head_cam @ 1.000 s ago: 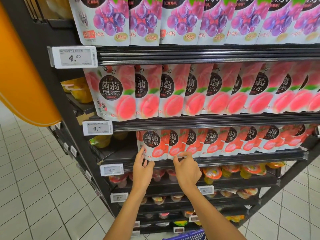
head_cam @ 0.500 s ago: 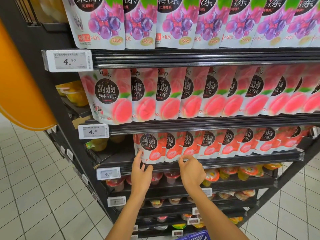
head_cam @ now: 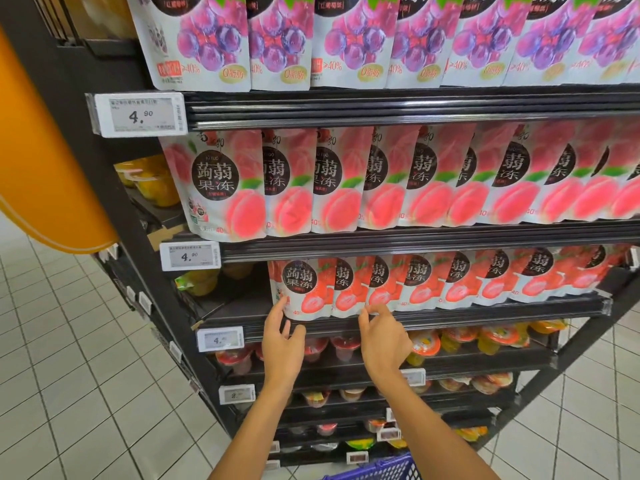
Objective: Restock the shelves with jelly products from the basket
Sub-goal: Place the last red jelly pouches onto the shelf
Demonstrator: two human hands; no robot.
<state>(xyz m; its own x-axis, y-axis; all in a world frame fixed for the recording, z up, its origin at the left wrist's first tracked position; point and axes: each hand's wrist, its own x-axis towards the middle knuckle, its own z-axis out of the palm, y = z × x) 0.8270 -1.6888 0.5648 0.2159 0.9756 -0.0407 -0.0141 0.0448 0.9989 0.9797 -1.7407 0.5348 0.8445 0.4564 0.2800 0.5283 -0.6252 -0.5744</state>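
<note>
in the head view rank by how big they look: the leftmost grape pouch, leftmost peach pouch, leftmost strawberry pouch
1. grape pouch, though cut off at the top
2. peach pouch
3. strawberry pouch
Nearer shelves look bigger, so true sizes may match.

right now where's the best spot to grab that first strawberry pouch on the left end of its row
Probably its bare left edge, coming from the empty shelf space on the left. The strawberry pouch stands upright, its right side tucked against the next one, and the left hand already touches that corner.

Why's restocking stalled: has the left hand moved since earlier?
No; the left hand stays at the lower left corner of the leftmost strawberry pouch, right of the price tag.
</note>
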